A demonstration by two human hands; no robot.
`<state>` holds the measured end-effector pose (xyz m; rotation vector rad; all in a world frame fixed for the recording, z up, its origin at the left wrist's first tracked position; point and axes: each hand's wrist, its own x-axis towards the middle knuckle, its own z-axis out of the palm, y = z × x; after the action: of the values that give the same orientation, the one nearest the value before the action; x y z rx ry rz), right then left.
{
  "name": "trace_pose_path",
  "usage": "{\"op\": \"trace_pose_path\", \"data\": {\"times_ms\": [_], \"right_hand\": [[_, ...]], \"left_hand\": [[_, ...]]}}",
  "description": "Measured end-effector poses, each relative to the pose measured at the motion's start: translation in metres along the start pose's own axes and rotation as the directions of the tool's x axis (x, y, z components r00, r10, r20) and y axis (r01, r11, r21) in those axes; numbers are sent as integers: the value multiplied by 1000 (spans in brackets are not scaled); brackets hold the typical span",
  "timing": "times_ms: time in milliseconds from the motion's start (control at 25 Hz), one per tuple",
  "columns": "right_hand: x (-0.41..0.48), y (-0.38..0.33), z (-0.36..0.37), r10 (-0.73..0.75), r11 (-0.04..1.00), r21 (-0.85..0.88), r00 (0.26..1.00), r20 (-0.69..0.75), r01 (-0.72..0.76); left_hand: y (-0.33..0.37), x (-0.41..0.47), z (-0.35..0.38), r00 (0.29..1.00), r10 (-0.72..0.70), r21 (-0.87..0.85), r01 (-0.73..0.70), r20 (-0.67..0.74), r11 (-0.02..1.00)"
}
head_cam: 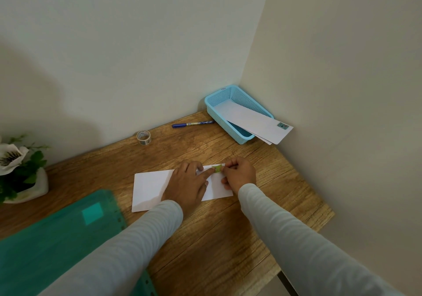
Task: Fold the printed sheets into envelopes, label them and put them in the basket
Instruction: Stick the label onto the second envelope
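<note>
A white folded envelope (150, 188) lies flat on the wooden desk (205, 227) in front of me. My left hand (189, 186) rests on its middle, with a straight finger pressing a small green label (217, 168) near the envelope's top right corner. My right hand (237, 172) has its fingers curled and pinches the label's right edge. The light blue basket (213, 109) stands in the far right corner against the walls. It holds finished white envelopes (255, 122) that stick out over its near rim, the top one bearing a small label.
A blue marker pen (191, 124) lies left of the basket. A roll of clear tape (143, 137) stands near the back wall. A green plastic folder (57, 238) covers the near left of the desk. A white flower pot (25, 177) sits at the far left.
</note>
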<state>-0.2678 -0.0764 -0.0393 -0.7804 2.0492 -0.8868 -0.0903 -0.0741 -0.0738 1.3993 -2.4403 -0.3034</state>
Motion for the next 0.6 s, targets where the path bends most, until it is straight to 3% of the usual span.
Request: {"op": "trace_pose_path", "data": {"times_ms": [600], "right_hand": [[-1,1,2,-42,996,-77,999,-18,40]], "left_hand": [[2,2,-2,999,-10,3,10,35,1000]]}}
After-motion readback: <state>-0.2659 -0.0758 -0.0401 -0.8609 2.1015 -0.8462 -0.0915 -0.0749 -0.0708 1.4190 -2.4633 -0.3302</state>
